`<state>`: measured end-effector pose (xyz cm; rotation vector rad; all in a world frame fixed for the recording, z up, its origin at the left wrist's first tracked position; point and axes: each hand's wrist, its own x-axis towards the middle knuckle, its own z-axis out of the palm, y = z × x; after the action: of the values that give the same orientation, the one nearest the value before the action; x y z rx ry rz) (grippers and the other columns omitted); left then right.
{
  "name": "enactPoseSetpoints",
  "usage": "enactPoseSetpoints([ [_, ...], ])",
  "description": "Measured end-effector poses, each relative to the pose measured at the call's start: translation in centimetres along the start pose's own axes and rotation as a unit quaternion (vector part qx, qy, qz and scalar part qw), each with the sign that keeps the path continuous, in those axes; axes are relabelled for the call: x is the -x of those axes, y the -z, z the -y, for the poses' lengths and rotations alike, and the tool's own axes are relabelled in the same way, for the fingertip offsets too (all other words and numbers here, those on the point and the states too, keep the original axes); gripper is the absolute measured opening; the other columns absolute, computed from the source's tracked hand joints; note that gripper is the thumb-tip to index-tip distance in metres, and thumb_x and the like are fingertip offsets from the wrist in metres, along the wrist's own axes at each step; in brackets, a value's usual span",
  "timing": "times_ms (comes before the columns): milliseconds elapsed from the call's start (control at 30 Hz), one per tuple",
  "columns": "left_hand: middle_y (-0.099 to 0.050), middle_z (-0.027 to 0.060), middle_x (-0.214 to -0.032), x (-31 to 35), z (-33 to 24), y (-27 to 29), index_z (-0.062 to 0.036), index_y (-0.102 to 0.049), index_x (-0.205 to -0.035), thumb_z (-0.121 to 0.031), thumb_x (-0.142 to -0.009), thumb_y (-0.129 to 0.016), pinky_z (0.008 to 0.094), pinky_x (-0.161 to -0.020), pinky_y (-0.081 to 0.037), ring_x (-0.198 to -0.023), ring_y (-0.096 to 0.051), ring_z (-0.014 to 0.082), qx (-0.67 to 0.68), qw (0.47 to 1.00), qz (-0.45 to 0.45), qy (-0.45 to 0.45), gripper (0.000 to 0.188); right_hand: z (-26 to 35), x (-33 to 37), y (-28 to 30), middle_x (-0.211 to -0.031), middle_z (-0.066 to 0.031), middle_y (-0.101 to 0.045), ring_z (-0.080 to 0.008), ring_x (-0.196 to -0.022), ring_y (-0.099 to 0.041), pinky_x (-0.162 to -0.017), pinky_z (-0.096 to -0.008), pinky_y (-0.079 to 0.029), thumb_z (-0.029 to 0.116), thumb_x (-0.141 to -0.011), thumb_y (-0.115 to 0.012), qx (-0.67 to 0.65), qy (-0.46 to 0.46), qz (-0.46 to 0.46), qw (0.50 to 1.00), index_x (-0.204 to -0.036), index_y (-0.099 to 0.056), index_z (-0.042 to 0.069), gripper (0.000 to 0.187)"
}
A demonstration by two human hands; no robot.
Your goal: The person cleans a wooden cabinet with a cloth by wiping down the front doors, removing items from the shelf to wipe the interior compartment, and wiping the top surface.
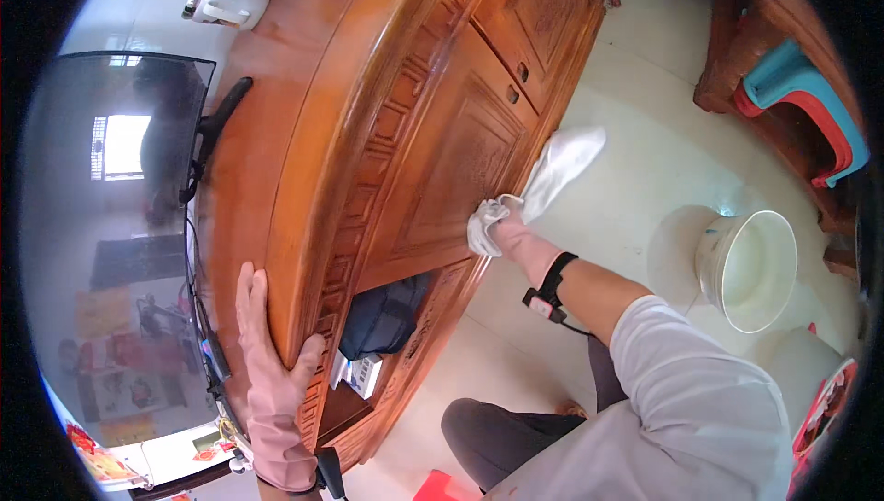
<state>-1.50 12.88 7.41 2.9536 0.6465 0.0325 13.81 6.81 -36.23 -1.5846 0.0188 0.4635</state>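
My right hand (517, 241), in a pink glove, is closed round a bunched white cloth (558, 169). It presses the cloth against the lower edge of a carved door on the wooden cabinet (451, 169), and a long end of the cloth trails off toward the floor. My left hand (272, 363), also in a pink glove, lies on the cabinet's top edge. Its fingers stretch over the top and the thumb stands apart against the carved front. Below that hand, an open compartment holds a dark blue bag (382, 317) and a white box (366, 375).
A television (120, 225) with loose cables stands on the cabinet top at the left, near a white jug (235, 8). On the tiled floor to the right is a white bucket (760, 271) with liquid in it. Blue and red stools (815, 100) rest by wooden furniture at far right.
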Motion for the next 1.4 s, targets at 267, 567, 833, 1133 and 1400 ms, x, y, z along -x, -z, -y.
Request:
enactPoseSetpoints([
  [267,-0.026,0.0208,-0.152,0.4,0.0,0.2,-0.0026,-0.03,-0.146,-0.007,-0.068,-0.069,0.0427,-0.116,-0.021,-0.14,-0.028,0.0356,-0.006,1.0,-0.014,0.002,0.087,5.4,-8.8,4.3,-0.095,-0.0054,-0.061,-0.0224,-0.085,-0.062,-0.071,-0.041,-0.053,0.019,-0.093,-0.054,-0.378,-0.139,-0.004,0.915,-0.099,-0.059,0.012,0.011],
  [567,-0.028,0.0216,-0.151,0.1,0.3,-0.1,-0.0036,-0.031,-0.146,-0.012,-0.07,-0.07,0.0429,-0.115,-0.021,-0.14,-0.028,0.0364,-0.019,1.0,-0.004,-0.004,0.086,-0.5,0.1,1.2,-0.1,-0.0117,-0.06,-0.0217,-0.082,-0.06,-0.068,-0.0402,-0.052,0.008,-0.086,-0.064,-0.006,0.089,-0.022,0.996,-0.115,-0.054,0.003,0.031],
  [833,-0.028,0.0211,-0.151,0.0,0.1,0.0,-0.0044,-0.032,-0.146,-0.011,-0.07,-0.069,0.0424,-0.115,-0.022,-0.139,-0.029,0.0365,-0.004,0.999,-0.021,-0.026,0.085,2.8,7.0,-0.5,-0.115,-0.0164,-0.058,-0.0275,-0.105,-0.056,-0.092,-0.0329,-0.045,0.01,-0.083,-0.068,0.147,0.029,-0.029,0.988,-0.13,-0.043,-0.002,0.055],
  [1133,-0.028,0.0205,-0.152,0.7,0.4,0.1,-0.0025,-0.033,-0.145,-0.012,-0.07,-0.07,0.0419,-0.116,-0.021,-0.14,-0.029,0.0356,0.0,1.0,-0.021,-0.005,0.085,9.4,-5.0,5.9,-0.1,-0.0147,-0.061,-0.0315,-0.085,-0.063,-0.067,-0.0447,-0.056,0.001,-0.084,-0.065,-0.316,-0.199,-0.011,0.928,-0.114,-0.049,0.001,0.034],
  [1400,-0.027,0.0141,-0.154,-0.5,0.6,-0.9,-0.0045,-0.028,-0.148,-0.001,-0.069,-0.062,0.0376,-0.118,-0.015,-0.143,-0.023,0.0295,0.025,1.0,-0.001,0.004,0.086,-3.8,2.6,-0.4,-0.109,-0.011,-0.061,-0.0231,-0.097,-0.059,-0.082,-0.0362,-0.051,0.002,-0.083,-0.068,-0.033,-0.107,0.03,0.993,-0.127,-0.047,0.0,0.049],
])
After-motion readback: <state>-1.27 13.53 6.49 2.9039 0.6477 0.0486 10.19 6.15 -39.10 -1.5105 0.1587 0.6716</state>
